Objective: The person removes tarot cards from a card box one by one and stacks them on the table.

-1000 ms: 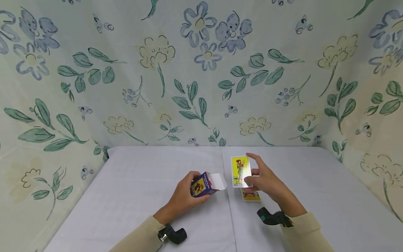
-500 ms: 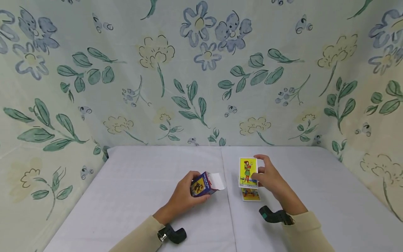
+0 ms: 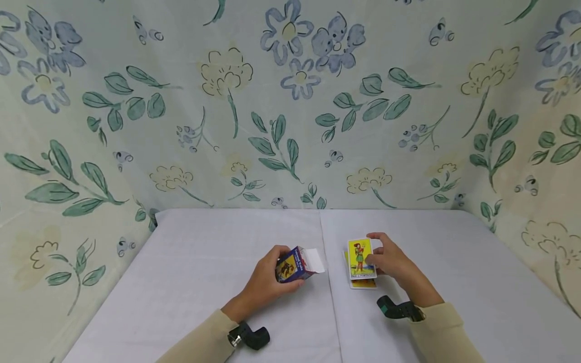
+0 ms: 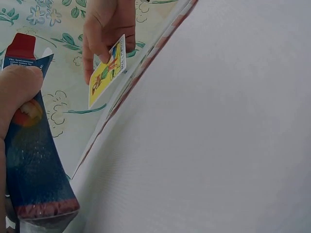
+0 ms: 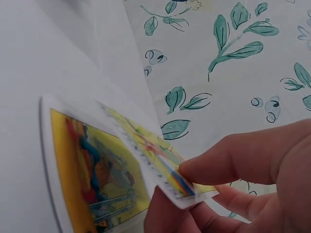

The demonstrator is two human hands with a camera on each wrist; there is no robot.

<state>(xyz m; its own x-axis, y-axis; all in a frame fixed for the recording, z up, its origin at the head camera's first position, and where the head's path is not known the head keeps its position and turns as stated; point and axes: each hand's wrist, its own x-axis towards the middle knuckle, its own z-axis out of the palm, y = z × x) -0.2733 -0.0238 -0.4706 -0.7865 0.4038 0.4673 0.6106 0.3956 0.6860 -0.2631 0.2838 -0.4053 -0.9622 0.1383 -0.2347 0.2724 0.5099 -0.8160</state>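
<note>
A tarot card (image 3: 360, 258) with a yellow ground and a standing figure is pinched by my right hand (image 3: 394, 263) along its right side. It overlaps another yellow card (image 5: 99, 174) lying face up on the table, close over it and partly hiding it. In the right wrist view the thumb presses on the face of the held tarot card (image 5: 155, 155), the fingers behind it. My left hand (image 3: 265, 281) grips a blue card box (image 3: 290, 266), tilted, its white flap (image 3: 314, 260) folded open towards the cards. The inside of the box is hidden.
A white cloth covers the table (image 3: 204, 252), with a fold line (image 3: 333, 307) running between the box and the cards. Floral fabric (image 3: 290, 131) hangs behind and at both sides. Each wrist wears a black camera mount (image 3: 256, 339).
My right hand has carried the held tarot card to the right and then down over the card on the table. The left hand and the box stay nearly still.
</note>
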